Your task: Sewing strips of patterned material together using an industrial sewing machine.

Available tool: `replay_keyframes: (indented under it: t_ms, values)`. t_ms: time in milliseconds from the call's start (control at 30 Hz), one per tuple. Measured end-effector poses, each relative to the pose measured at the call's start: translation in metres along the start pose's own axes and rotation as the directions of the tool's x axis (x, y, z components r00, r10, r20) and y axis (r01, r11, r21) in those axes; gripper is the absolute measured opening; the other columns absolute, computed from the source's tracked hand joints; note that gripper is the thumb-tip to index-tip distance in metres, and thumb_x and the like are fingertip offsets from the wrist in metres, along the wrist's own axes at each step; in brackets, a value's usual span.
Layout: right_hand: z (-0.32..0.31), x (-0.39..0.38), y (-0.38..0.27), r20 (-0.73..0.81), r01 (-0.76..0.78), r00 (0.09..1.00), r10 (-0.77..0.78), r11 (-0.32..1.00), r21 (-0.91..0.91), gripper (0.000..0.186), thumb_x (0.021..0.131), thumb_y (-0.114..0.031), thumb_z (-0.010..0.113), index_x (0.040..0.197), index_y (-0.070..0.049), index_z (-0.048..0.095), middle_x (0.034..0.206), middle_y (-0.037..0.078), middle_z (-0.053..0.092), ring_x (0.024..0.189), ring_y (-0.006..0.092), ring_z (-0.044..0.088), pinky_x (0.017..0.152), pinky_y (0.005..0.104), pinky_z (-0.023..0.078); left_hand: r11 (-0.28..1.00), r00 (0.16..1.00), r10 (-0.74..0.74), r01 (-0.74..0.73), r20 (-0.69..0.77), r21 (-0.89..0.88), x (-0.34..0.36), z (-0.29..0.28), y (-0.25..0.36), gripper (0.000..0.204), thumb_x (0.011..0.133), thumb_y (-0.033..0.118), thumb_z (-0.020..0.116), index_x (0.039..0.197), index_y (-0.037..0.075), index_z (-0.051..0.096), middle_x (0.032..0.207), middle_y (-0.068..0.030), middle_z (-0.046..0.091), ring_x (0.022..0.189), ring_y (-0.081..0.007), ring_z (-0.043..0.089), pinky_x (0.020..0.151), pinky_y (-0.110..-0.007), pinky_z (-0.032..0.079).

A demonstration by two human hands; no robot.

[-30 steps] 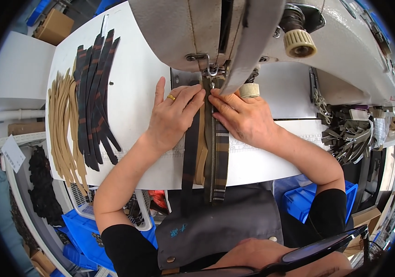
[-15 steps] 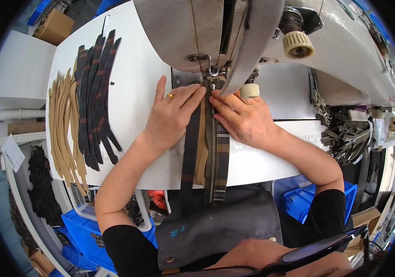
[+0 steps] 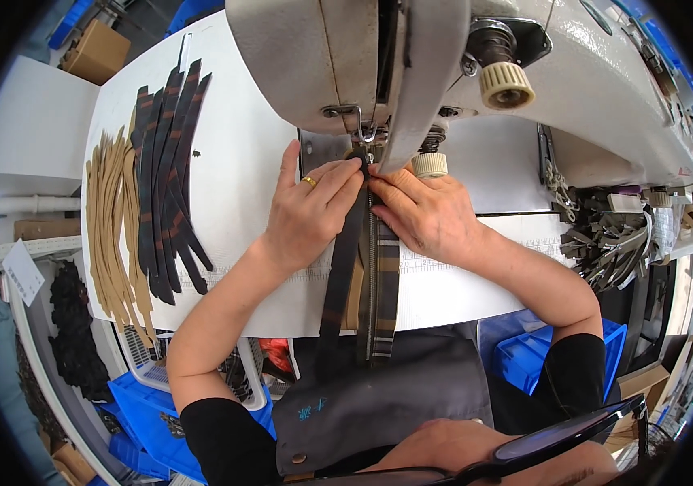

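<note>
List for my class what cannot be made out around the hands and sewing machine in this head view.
1. Palms of the left hand and right hand: head view, hidden by the backs of the hands.
2. Stitching point: head view, hidden by the sewing machine and fingers.
3. Machine's top: head view, cut off by the upper edge.
4. Dark strip's lower end: head view, blends into the dark apron.

strips (image 3: 155, 186) lie on the table (image 3: 241, 105), left of the zipper (image 3: 371, 275) (its near end overhangs); a sewing machine (image 3: 298, 65) stands behind.
</note>
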State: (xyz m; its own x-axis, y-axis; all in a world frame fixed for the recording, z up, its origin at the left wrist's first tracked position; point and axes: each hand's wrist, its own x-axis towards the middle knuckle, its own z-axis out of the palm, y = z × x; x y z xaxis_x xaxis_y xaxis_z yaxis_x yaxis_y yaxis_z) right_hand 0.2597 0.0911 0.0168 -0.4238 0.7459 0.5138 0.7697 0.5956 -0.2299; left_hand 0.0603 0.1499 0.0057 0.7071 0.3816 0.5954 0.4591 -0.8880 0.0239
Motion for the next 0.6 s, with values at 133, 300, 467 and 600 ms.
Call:
replay_keyframes:
  t_ms: [133,300,467,600]
  values:
    - [-0.0009,0.0007,-0.0003,-0.006,0.005,1.0,-0.005,1.0,-0.007,0.028,0.075,-0.016,0.073,0.097,-0.001,0.066,0.094,0.006,0.062,0.085,0.0209,0.059,0.073,0.0327,0.049,1.0,1.0,-0.012,0.012,0.01,-0.015,0.003,0.0008,-0.0035,0.017,0.081,0.004,0.063,0.097,0.002,0.067,0.107,-0.0055,0.066,0.092,-0.0169,0.068,0.11,-0.058,0.026]
    - [-0.0013,0.0002,-0.0001,0.028,-0.007,1.0,0.007,1.0,-0.003,0.028,0.075,-0.017,0.073,0.097,-0.001,0.066,0.094,0.006,0.062,0.085,0.0211,0.059,0.075,0.0326,0.049,0.999,0.999,-0.026,0.028,0.037,-0.045,0.0021,0.002,-0.0049,0.02,0.081,0.004,0.062,0.101,0.003,0.066,0.11,-0.0058,0.065,0.093,-0.0176,0.068,0.111,-0.058,0.024]
    - [-0.0017,0.0,-0.0014,0.03,-0.015,0.999,0.015,1.0,0.004,0.031,0.074,-0.017,0.074,0.099,-0.001,0.066,0.093,0.006,0.062,0.085,0.0216,0.059,0.074,0.0334,0.05,0.999,0.998,-0.033,0.034,0.052,-0.024,-0.0007,0.0021,-0.003,0.023,0.081,0.005,0.061,0.104,0.004,0.067,0.113,-0.0043,0.063,0.093,-0.0168,0.067,0.112,-0.058,0.022]
    - [-0.0004,-0.0013,-0.0004,0.03,-0.016,0.999,0.016,1.0,0.013,0.033,0.075,-0.018,0.074,0.101,0.0,0.066,0.094,0.006,0.062,0.085,0.0219,0.059,0.074,0.034,0.05,0.999,0.999,-0.032,0.033,0.043,-0.016,0.0002,0.0022,-0.0013,0.021,0.082,0.005,0.062,0.102,0.005,0.067,0.113,-0.0028,0.063,0.093,-0.015,0.067,0.113,-0.058,0.019]
